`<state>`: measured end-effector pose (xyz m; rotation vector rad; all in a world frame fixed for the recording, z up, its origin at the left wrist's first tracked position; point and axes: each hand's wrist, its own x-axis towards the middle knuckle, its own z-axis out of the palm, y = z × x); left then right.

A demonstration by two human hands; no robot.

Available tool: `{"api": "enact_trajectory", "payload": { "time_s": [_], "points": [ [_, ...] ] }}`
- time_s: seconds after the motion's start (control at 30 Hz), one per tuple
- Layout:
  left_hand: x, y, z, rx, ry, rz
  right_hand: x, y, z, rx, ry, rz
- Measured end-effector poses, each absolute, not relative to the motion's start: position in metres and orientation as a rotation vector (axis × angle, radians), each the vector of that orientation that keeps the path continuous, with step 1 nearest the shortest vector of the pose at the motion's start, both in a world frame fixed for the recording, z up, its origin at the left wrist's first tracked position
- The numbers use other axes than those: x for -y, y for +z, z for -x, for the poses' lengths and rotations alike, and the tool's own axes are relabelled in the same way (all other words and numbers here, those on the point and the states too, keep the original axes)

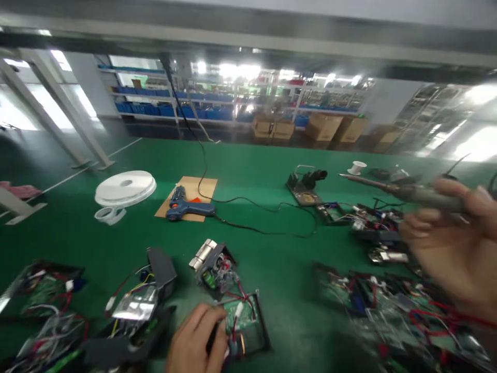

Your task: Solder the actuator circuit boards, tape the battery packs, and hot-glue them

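In my right hand [446, 233], fingers closed round the handle, is a soldering iron [411, 192]; its tip points left, above the bench. My left hand [200, 339] has its fingers curled on the left edge of a black device housing [263, 324], which frames a green circuit board [241, 315]. Red wires and a white connector lie over that board. Just behind it sits the wired other half [217, 269], beside a shiny metal piece [202, 254]. The soldering iron stand [305, 189] is left of the iron's tip.
A blue glue gun [190, 207] lies on cardboard [209, 187], its cable crossing the green bench. White reels [126, 187] and a tape ring [110, 214] stand to the left. Opened wired devices crowd both sides. A solder spool [356, 167] stands back right; a shelf edge [248, 31] runs overhead.
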<state>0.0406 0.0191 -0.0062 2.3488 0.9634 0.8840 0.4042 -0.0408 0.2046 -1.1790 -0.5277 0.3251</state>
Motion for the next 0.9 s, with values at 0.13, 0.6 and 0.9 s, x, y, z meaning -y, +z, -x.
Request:
{"api": "enact_trajectory", "payload": {
  "time_s": [0.13, 0.6, 0.9],
  "points": [
    [-0.022, 0.003, -0.045, -0.935, 0.858, -2.319, 0.071, 0.175, -0.348, 0.490, 0.389, 1.096],
    [-0.016, 0.008, -0.058, -1.137, 0.802, -2.354, 0.106, 0.073, -0.271, 0.651, 0.181, 1.505],
    [-0.021, 0.012, -0.061, -1.122, 0.713, -2.426, 0.079, 0.046, -0.246, 0.798, 0.297, 1.659]
  ]
}}
